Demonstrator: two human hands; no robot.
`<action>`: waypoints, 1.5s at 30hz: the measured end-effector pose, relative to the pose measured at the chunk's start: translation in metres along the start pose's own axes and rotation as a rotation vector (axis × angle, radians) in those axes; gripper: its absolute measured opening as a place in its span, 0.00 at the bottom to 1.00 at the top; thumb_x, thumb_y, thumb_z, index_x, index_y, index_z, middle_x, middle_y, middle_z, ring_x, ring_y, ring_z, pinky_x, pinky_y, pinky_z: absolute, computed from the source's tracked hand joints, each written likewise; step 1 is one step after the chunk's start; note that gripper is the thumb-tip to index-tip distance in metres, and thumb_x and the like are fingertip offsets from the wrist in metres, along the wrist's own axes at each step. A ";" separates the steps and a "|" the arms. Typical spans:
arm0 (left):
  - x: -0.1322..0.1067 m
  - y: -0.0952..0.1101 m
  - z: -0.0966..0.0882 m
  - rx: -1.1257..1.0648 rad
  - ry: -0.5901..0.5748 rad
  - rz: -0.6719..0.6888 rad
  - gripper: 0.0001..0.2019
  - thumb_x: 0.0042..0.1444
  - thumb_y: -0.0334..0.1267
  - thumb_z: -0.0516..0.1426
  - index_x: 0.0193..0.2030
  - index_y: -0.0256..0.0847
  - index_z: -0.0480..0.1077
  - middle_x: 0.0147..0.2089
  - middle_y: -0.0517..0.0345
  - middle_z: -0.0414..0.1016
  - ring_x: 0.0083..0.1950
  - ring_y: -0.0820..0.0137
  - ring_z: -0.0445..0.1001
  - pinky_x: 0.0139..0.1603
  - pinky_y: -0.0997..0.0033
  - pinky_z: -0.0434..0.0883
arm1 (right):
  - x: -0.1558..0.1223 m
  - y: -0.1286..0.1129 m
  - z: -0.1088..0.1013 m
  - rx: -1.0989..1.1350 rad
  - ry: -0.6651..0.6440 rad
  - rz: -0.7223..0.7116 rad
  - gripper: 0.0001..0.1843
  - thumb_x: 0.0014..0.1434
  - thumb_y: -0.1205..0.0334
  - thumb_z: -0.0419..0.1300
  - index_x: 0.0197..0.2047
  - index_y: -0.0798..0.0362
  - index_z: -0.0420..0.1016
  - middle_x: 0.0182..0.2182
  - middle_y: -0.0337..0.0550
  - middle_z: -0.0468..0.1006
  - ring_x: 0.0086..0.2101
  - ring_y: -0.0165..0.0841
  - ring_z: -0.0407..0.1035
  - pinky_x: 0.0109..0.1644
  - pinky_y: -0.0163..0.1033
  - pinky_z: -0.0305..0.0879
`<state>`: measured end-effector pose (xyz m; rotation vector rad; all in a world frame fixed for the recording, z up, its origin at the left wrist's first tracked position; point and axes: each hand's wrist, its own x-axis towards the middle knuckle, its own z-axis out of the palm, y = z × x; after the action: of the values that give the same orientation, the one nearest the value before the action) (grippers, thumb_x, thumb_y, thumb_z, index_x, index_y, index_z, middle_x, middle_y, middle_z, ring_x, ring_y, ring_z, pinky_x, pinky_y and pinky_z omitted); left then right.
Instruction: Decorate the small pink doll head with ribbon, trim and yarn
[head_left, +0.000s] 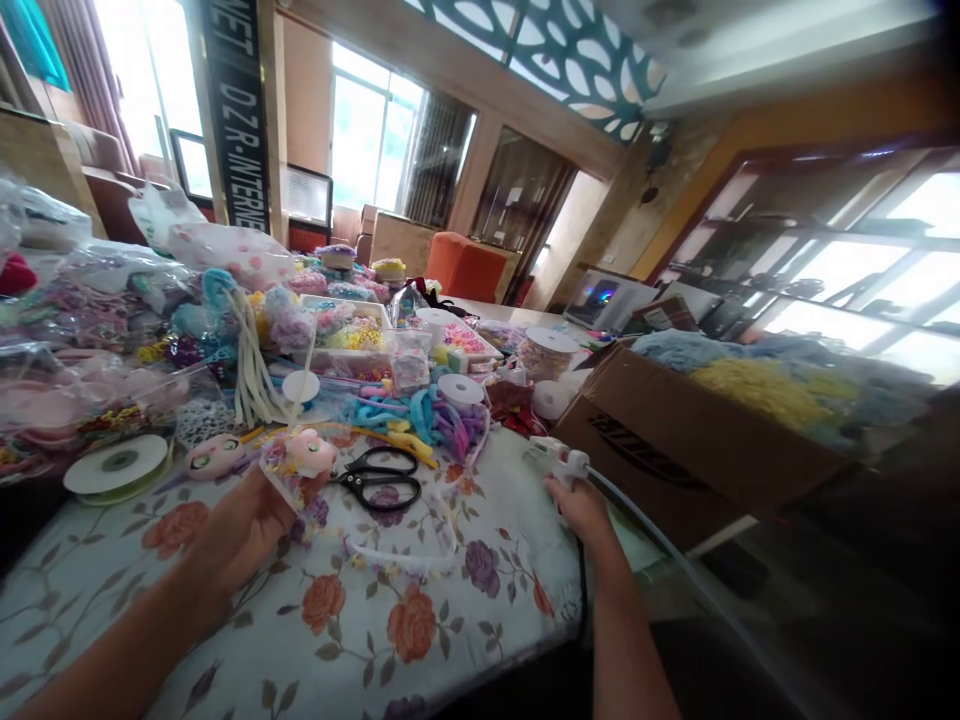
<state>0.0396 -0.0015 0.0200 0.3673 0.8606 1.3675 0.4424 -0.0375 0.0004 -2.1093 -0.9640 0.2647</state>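
Observation:
My left hand [259,512] is closed around a small doll head [310,452] with a pale pink face and pastel trim. Its fingers partly cover the piece. In my right hand [589,515], near the table's right edge, is a white hot glue gun [561,457], its nozzle pointing left. A long translucent glue stick [645,522] trails from its back. Black-handled scissors [386,492] lie just right of the doll head. A strip of pastel trim [401,560] curves over the cloth below them. Another doll head [214,457] rests left of my left hand.
A flowered tablecloth [405,655] covers the table. Ribbon spools [116,465], trays of beads [360,335] and bagged materials crowd its far and left sides. A cardboard box [667,440] with blue and yellow fluffy material stands at the right, close to the glue gun.

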 end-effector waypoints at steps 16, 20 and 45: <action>0.009 -0.003 -0.008 -0.153 -0.098 -0.047 0.18 0.62 0.29 0.56 0.58 0.39 0.70 0.49 0.48 0.80 0.42 0.64 0.82 0.43 0.67 0.80 | -0.091 -0.011 0.020 -0.358 0.404 -0.491 0.23 0.62 0.53 0.49 0.44 0.61 0.78 0.39 0.63 0.80 0.39 0.51 0.75 0.45 0.50 0.67; 0.012 -0.005 -0.012 -0.173 -0.136 -0.028 0.18 0.60 0.31 0.58 0.58 0.40 0.70 0.49 0.48 0.80 0.44 0.61 0.81 0.45 0.62 0.80 | -0.140 -0.073 0.051 0.055 -0.011 -0.882 0.14 0.65 0.56 0.54 0.39 0.53 0.79 0.36 0.49 0.83 0.37 0.39 0.77 0.45 0.40 0.70; 0.007 -0.006 -0.012 0.044 -0.261 0.115 0.33 0.44 0.29 0.67 0.58 0.43 0.63 0.43 0.55 0.76 0.38 0.67 0.79 0.34 0.75 0.75 | -0.175 -0.171 0.134 0.725 -0.725 -0.784 0.11 0.51 0.61 0.63 0.23 0.52 0.65 0.26 0.39 0.69 0.30 0.32 0.64 0.38 0.37 0.62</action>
<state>0.0347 0.0013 0.0059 0.6231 0.6617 1.3709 0.1646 -0.0173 0.0139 -0.8624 -1.7004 0.8422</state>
